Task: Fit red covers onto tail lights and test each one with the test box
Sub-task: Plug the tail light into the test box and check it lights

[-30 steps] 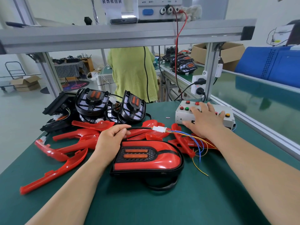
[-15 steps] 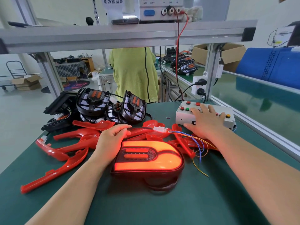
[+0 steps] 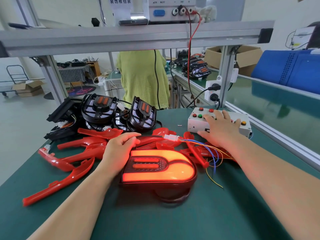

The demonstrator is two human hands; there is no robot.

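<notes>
We see a tail light [image 3: 158,168] lying flat on the green table [image 3: 225,213], in the middle of the frame and a bit below. It has its red cover on, and it glows bright orange-red in a big U shape. The left hand [image 3: 119,149] lies on the left end of the light, with its fingers curled over the top left corner and holding it there. A black cable runs from under those fingers to a white plug [image 3: 170,137] just above the light. Thin colored wires [image 3: 214,153] go on from the plug to the right. The right hand [image 3: 220,129] lies flat on the white test box [image 3: 195,123] at the middle right, fingers spread out over the buttons. We cannot tell which button it pushes. Loose red covers [image 3: 83,144] lie in a heap to the left and behind the light. Black tail lights without covers [image 3: 100,110] are piled up behind them, at the upper left. A person in a green shirt [image 3: 143,75] stands past the far edge of the table.
</notes>
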